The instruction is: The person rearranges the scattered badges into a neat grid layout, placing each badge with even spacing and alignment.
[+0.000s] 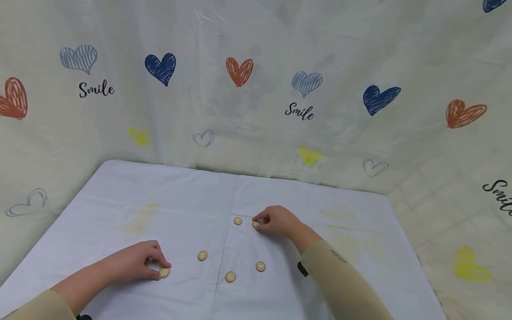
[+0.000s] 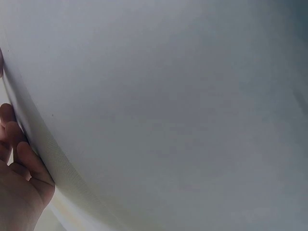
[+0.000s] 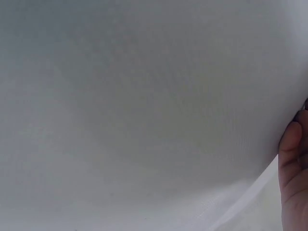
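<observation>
Pinching one beige disc (image 1: 165, 272) with the left hand (image 1: 139, 263), toward the front left of the white-covered counter (image 1: 191, 195). Pinching a second disc (image 1: 255, 224) with the right hand (image 1: 279, 221), farther back (just beside a third disc (image 1: 238, 221)). With three loose discs (image 1: 230, 276) nearer the front.

L disc (image 1: 165, 273) partly hidden by L hand (image 1: 137, 263); R disc (image 1: 255, 224) likewise by R hand (image 1: 280, 221). Marks on discs too small to read. L sleeve (image 1: 47, 308), R sleeve (image 1: 353, 295) & white table (image 1: 267, 319) cut off at btm of head view. Blk object (image 1: 303, 269) partly behind R sleeve, can't ID. Wrist views: hands cropped at side & btm edges, pale surface (image 2: 168, 120) blurry.
</observation>
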Motion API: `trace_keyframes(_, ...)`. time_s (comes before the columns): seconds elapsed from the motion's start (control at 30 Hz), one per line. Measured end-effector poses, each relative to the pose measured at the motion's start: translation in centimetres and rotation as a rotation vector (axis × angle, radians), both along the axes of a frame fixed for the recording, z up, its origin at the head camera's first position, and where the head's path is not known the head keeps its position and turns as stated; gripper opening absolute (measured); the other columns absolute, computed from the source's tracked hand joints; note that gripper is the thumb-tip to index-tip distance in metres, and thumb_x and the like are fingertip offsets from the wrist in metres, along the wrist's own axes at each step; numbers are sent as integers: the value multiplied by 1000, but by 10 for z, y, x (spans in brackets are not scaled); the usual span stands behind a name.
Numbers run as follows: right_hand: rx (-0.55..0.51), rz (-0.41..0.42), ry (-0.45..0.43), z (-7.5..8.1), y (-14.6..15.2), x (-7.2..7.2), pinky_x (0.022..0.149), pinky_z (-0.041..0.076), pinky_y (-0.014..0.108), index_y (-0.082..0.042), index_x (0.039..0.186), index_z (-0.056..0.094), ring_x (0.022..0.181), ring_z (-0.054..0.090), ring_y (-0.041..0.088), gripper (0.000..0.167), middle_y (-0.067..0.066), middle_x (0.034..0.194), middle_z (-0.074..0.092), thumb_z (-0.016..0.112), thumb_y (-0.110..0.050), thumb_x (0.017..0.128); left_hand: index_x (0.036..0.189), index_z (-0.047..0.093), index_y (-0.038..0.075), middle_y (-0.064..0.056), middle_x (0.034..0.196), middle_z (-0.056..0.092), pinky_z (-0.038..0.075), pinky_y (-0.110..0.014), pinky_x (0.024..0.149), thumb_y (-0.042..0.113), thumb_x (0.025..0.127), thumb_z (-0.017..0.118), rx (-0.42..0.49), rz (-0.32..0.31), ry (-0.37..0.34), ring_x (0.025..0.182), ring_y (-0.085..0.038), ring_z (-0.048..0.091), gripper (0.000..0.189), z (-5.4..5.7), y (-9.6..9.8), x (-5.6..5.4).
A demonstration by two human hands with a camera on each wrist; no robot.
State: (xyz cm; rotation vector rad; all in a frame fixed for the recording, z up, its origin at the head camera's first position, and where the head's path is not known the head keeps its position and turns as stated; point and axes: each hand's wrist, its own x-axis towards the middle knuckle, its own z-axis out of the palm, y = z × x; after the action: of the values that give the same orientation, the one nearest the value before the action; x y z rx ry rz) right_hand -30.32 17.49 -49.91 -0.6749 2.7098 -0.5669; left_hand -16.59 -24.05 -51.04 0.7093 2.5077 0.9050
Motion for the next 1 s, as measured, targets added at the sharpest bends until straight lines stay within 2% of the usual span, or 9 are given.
trace_keyframes(0.2, -27, -39, -16, 2, 2, 3, 74, 41, 31, -28, 114, 76, 79, 51, 11, 27, -8, 82, 58, 77, -30, 87, 103, 78, 28, 12, 93, 55, 42, -26, 70, 32, 81, 81, 1, -2, 4, 82, -5, 49, 23, -1, 1, -2)
trace_keyframes(0.37, -97, -76, -73, 3, 6, 7, 74, 43, 31, -28, 116, 76, 80, 53, 12, 32, -7, 84, 60, 80, -32, 84, 103, 78, 28, 12, 93, 54, 41, -26, 70, 32, 81, 82, -14, -1, 7, 81, -5, 48, 23, -1, 1, -1)
trace_keyframes(0.53, -152, -78, -120, 3, 11, 15, 72, 45, 30, -30, 116, 75, 79, 54, 13, 34, -7, 85, 62, 81, -34, 83, 102, 77, 29, 12, 93, 54, 42, -27, 71, 33, 80, 82, -20, -6, 12, 83, -5, 49, 23, 1, 0, 0)
trace_keyframes(1.0, -219, 89, -194, 10, 37, 64, 68, 48, 28, -24, 114, 77, 72, 57, 11, 33, -10, 78, 63, 82, -32, 82, 104, 77, 31, 15, 92, 54, 43, -25, 71, 38, 81, 80, -15, -18, 26, 82, -3, 49, 24, -4, -2, -3)
